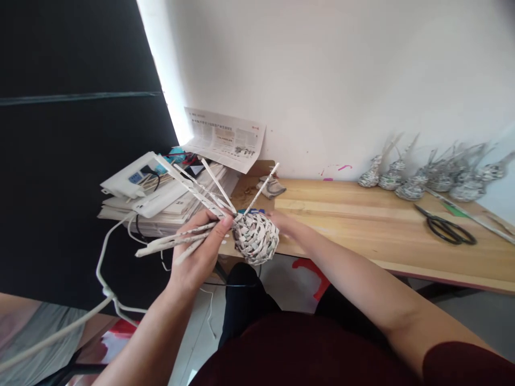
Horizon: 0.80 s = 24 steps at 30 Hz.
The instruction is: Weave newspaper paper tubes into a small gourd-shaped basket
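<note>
Paper ball, woven from pale printed strips, held up in front of the near edge of a wooden table, above a lap in dark trousers. At the narrow left end of the weave, left hand closed in a grip, thumb on top, fingers mostly out of sight underneath. From that end, loose lengths spreading like spokes: several toward the upper left, one toward the upper right, a few running back past the palm to the lower left. At the far right side of the ball, right hand, reaching in and mostly hidden behind it; impossible to tell how far open or whether gripping. Far right on the table, against a white wall, a group of woven gourds with ends sticking up; nearer, black scissors lying flat. Beyond the ball, a crumpled grey cloth and an upright sheet of newspaper. To the left, a paper stack topped with a white socket, beside a black panel.
</note>
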Motion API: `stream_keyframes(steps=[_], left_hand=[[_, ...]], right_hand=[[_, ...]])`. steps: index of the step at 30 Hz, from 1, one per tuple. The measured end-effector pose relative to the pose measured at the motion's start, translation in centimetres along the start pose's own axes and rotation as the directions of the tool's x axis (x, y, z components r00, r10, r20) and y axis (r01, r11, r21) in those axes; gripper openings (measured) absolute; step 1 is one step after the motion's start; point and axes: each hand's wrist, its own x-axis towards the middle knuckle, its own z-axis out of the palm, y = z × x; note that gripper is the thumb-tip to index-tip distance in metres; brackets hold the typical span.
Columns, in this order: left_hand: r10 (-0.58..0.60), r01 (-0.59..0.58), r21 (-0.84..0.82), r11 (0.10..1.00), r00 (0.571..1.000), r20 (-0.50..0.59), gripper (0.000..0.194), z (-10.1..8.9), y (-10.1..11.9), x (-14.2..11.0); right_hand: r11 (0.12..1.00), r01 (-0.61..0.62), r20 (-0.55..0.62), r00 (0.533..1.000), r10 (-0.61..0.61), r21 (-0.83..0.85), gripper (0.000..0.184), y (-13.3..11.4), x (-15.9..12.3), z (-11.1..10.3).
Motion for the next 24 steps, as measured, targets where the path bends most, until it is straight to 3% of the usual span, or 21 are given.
stream_keyframes(steps=[2,4,7,9,11,14,18,24], left_hand=[[-0.005,0.006,-0.009,1.000,0.999,0.050,0.019,0.3,-0.1,0.4],[-0.011,0.013,-0.023,1.000,0.995,0.101,0.021,0.7,0.0,0.8],[-0.012,0.020,-0.047,0.999,0.985,0.174,0.021,1.9,0.4,1.3],[0.003,0.013,-0.066,0.998,0.972,0.236,0.020,3.0,1.0,1.5],[0.030,0.002,-0.105,0.994,0.950,0.310,0.021,4.3,1.7,1.6],[0.067,0.006,-0.178,0.984,0.913,0.402,0.020,6.1,2.7,1.6],[0.080,0.022,-0.220,0.975,0.892,0.445,0.021,7.7,3.8,1.3],[0.066,0.055,-0.229,0.972,0.870,0.489,0.021,9.2,5.0,1.0]], right_hand=[[0.997,0.013,-0.065,0.998,-0.018,-0.079,0.021,-1.4,-1.1,-2.1],[0.992,0.053,-0.114,0.991,-0.066,-0.113,0.002,-3.3,-3.3,-4.6],[0.957,0.287,0.104,0.953,-0.283,-0.028,0.033,-6.6,-7.6,-6.8],[0.946,0.323,0.265,0.911,-0.316,0.018,0.038,-8.1,-10.1,-6.9],[0.931,0.363,0.284,0.890,-0.357,0.032,0.031,-8.7,-11.7,-6.2],[0.924,0.380,0.170,0.908,-0.382,0.048,0.020,-8.3,-12.8,-5.3],[0.915,0.398,0.038,0.915,-0.401,0.068,0.021,-7.2,-13.6,-5.6],[0.867,0.494,-0.087,0.868,-0.489,0.057,0.028,-6.6,-15.6,-6.5]])
